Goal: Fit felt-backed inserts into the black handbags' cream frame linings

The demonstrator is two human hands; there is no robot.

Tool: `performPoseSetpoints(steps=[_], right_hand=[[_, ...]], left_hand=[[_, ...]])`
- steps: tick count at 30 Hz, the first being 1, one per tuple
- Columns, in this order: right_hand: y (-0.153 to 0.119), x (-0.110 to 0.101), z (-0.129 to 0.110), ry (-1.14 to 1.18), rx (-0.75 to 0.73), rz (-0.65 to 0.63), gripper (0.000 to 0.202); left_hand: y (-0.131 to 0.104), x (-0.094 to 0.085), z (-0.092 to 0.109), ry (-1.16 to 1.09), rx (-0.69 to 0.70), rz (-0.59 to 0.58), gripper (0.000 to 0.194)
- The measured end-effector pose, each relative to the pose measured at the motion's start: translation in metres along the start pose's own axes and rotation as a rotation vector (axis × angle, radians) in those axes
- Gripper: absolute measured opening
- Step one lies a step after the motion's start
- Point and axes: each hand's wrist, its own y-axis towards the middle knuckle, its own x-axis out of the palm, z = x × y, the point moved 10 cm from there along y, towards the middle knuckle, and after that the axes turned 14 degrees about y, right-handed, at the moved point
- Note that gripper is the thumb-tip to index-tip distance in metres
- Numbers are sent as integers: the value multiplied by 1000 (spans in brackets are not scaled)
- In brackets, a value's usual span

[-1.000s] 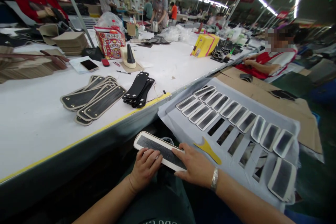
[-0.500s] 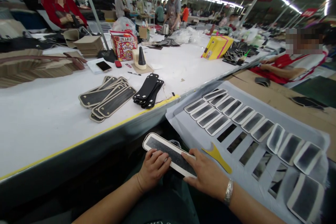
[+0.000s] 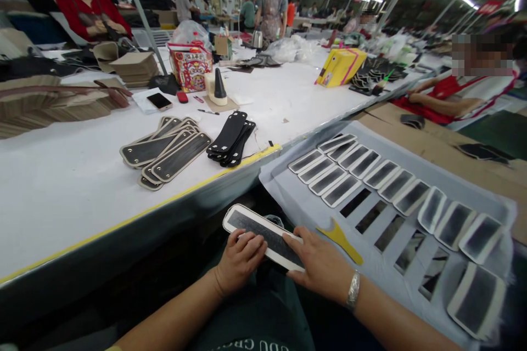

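Note:
A long strip-shaped panel (image 3: 263,233), dark in the middle with a pale border and rounded end, is held between my two hands above my lap. My left hand (image 3: 242,260) grips its near edge, fingers curled over the dark face. My right hand (image 3: 319,263), with a silver bracelet at the wrist, clasps the right end and hides it. Right of the hands, a yellow forked flat tool (image 3: 341,241) lies on a pale sheet (image 3: 280,186) with slots cut in it. Several similar pale-bordered panels (image 3: 387,174) lie in rows on that sheet.
On the white table (image 3: 74,192) lie a pile of beige-edged dark strips (image 3: 181,156) and a stack of black strips (image 3: 228,137). Farther back are a phone (image 3: 160,101), a red patterned bag (image 3: 191,68) and a yellow box (image 3: 340,67). A co-worker in red (image 3: 448,98) sits at the right.
The view has shifted slightly. Both hands keep their hold on the panel, which stays in nearly the same place.

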Motion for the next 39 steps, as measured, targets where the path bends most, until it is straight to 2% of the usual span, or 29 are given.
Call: performPoseSetpoints(steps=[7,12,19,22,25,28,30,31,33,36,38,39], right_hand=[[1,-2,-4,-48,4,42,67],[-3,2,6,2,0,53,75],[-5,1,14,133,-39,81,76],[-8,-6,19,298,-60,99,82],[-19,-16,43,659,18,199,88],[-46,-15,82,995,225,388,64],[-71,-18,95,965,300,587,44],[-83,-22,93,868,297,679,35],[-100,-27,70,622,202,772,21],[-102,-9,20,377,-13,667,17],[-101,4,5,320,-66,617,18],[-102,8,5,318,-48,640,18]], left_hand=[[-2,7,1,11,15,-55,26],[1,6,6,-6,79,-64,26],[9,2,9,-7,143,-105,25],[11,-2,10,-7,157,-94,22],[10,-1,11,-9,166,-106,22],[8,2,12,-14,169,-126,26],[8,1,12,-22,172,-114,26],[8,0,13,-28,172,-108,26],[9,-2,13,-43,168,-100,26],[12,-4,14,-60,171,-99,24],[13,-6,15,-55,183,-98,22],[13,-6,16,-50,191,-98,22]])
